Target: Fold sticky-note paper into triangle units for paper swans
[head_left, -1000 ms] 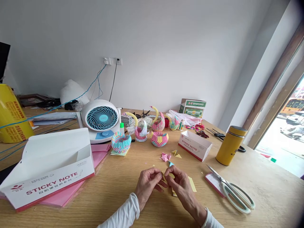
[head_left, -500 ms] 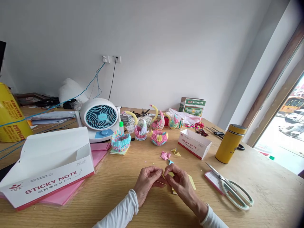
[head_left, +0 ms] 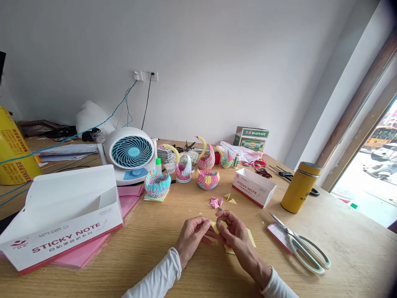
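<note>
I have the left hand (head_left: 192,239) with thumb and forefinger pinching a small yellow paper piece (head_left: 214,227), which sits between the two hands, above the table (head_left: 149,244). The right hand (head_left: 236,235) has its thumb and forefinger curled at the paper's right edge; from my feed I can't tell whether they grip it or only touch it. Yellow sheets (head_left: 251,238) show from behind and below the right fingers. Just beyond the fingertips I see pink folded pieces (head_left: 215,203), with yellow triangles (head_left: 232,201) just beside them. Farther past the fingers stand a pink-and-yellow paper bowl (head_left: 207,181) and, off to their left, a blue one on a pale pad. To the right of the fingers, well apart, scissors (head_left: 308,252) lie partly over a notepad (head_left: 277,236), with a yellow bottle (head_left: 299,190) upright beyond.
</note>
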{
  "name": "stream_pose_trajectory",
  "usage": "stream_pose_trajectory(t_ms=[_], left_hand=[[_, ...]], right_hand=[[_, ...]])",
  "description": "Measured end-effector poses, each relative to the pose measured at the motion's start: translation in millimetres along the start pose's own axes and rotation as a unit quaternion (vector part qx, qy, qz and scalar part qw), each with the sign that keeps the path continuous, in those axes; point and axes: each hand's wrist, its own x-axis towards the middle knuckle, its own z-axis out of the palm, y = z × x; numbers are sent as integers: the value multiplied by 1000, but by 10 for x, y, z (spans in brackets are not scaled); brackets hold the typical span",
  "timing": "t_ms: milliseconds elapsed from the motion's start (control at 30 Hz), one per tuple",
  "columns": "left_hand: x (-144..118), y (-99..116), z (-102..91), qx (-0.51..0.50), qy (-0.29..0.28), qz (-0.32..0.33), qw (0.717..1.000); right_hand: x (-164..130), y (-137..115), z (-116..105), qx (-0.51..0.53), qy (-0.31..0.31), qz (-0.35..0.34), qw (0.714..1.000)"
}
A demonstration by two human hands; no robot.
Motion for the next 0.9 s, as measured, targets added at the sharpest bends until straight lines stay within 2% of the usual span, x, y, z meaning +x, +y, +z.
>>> stream_pose_trajectory(t_ms=[100, 233, 400, 567, 733, 900], left_hand=[[-5, 2, -4, -25, 1, -13, 1000], [3, -30, -8, 7, 20, -7, 1000], [12, -68, -6, 37, 13, 8, 999], [10, -70, 3, 46, -2, 7, 999], [10, -74, 9, 16, -16, 0, 1000], [-8, -72, 12, -15, -24, -21, 999]], right_hand=[[-4, 25, 4, -12, -7, -25, 1000], [-14, 75, 10, -56, 2, -56, 997], [-14, 98, 6, -102, 12, -71, 992], [-20, 48, 19, -100, 16, -64, 993], [-26, 20, 23, -91, 24, -59, 994], [-33, 24, 20, -124, 15, -77, 989]])
